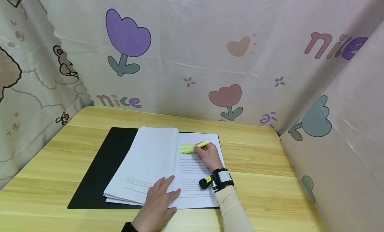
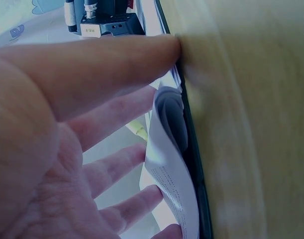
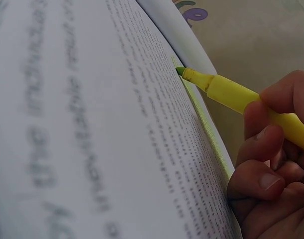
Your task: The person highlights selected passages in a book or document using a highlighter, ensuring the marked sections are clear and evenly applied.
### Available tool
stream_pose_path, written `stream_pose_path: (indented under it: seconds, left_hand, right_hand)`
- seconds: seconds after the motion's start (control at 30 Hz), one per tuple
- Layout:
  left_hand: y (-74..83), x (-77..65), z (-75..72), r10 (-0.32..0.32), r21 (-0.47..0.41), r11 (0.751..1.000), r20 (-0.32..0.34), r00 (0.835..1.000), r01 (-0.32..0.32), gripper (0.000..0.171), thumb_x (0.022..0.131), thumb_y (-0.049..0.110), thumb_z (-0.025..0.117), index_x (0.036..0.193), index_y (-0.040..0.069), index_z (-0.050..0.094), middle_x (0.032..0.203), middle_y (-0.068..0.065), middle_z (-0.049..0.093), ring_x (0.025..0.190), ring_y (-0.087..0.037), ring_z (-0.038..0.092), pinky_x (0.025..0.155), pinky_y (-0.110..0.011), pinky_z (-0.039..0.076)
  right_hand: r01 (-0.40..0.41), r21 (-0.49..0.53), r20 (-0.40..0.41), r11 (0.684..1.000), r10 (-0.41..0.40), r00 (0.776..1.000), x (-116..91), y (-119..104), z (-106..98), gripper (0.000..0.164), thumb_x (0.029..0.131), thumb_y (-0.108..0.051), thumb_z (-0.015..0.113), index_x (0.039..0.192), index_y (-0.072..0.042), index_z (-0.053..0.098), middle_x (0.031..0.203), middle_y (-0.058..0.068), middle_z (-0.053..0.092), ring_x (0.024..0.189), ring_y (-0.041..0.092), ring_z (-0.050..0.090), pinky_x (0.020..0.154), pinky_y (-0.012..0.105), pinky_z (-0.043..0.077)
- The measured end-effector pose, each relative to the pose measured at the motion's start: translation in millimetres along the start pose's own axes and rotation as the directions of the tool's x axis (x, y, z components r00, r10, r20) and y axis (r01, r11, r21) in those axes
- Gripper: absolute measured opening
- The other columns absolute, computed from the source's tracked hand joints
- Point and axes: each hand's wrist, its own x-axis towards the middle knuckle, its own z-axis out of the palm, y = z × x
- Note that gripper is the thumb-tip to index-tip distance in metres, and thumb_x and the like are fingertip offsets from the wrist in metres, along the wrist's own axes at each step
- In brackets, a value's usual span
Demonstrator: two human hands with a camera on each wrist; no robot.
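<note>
Fingers of the right hand [image 1: 210,156] are curled round the highlighter [image 3: 235,94], left hand [image 1: 159,203] spread on the papers [image 1: 153,155], text [image 1: 186,147] there apparently being marked, steady strokes probably needed next.

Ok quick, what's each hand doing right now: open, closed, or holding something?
Left hand: open, fingers spread, resting on the papers.
Right hand: closed around the yellow highlighter.

Smooth plastic highlighter [image 3: 235,93], matt paper pages [image 1: 154,153], matt black board [image 1: 96,178], smooth wood-grain tabletop [image 1: 255,150], creased cloth-like backdrop [image 1: 180,35]
</note>
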Motion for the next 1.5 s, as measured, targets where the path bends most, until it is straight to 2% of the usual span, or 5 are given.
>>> stream_pose_path:
  seconds: [0.53, 0.83, 1.07, 1.5]
  left_hand:
    - [-0.6, -0.2, 0.9, 0.006, 0.007, 1.000, -0.006, 1.000, -0.006, 0.047, 0.084, 0.021, 0.084, 0.128, 0.008, 0.074, 0.159, -0.019, 0.041, 0.146, -0.049, 0.030, 0.110, -0.071, 0.027]
    - [-1.5, -0.7, 1.2, 0.012, 0.012, 1.000, -0.010, 1.000, -0.012, 0.047, 0.084, 0.021, 0.084, 0.128, 0.008, 0.074, 0.159, -0.019, 0.040, 0.146, -0.049, 0.029, 0.110, -0.072, 0.027]
    - [-1.7, -1.1, 0.7, 0.010, 0.002, 1.000, -0.002, 1.000, -0.010, 0.047, 0.085, 0.021, 0.084, 0.129, 0.008, 0.074, 0.160, -0.019, 0.040, 0.146, -0.049, 0.029, 0.110, -0.072, 0.027]
    - [0.1, -1.2, 0.6, 0.018, 0.001, 1.000, -0.021, 1.000, -0.018, 0.046, 0.083, 0.019, 0.085, 0.125, 0.007, 0.075, 0.157, -0.020, 0.042, 0.145, -0.049, 0.030, 0.108, -0.073, 0.029]
  right_hand:
    - [0.026, -0.046, -0.007, 0.999, -0.026, 1.000, 0.2, -1.4, -0.4, 0.011, 0.094, -0.021, 0.071, 0.099, -0.011, 0.075, 0.086, 0.003, 0.068, 0.073, 0.017, 0.054, 0.064, 0.027, 0.042]
    - [0.048, -0.107, -0.016, 0.993, -0.050, 0.999, -0.6, -3.3, -0.7, 0.010, 0.094, -0.021, 0.071, 0.097, -0.012, 0.074, 0.084, 0.003, 0.068, 0.069, 0.017, 0.053, 0.063, 0.028, 0.041]
    - [0.028, -0.096, -0.027, 0.995, -0.031, 0.999, -0.3, -1.8, -2.4, 0.012, 0.094, -0.022, 0.071, 0.098, -0.011, 0.074, 0.086, 0.003, 0.068, 0.071, 0.017, 0.054, 0.063, 0.028, 0.041]
    - [0.050, -0.133, -0.043, 0.990, -0.056, 0.998, 0.4, -2.4, -4.9, 0.013, 0.094, -0.019, 0.070, 0.100, -0.008, 0.075, 0.086, 0.004, 0.069, 0.071, 0.016, 0.054, 0.064, 0.028, 0.043]
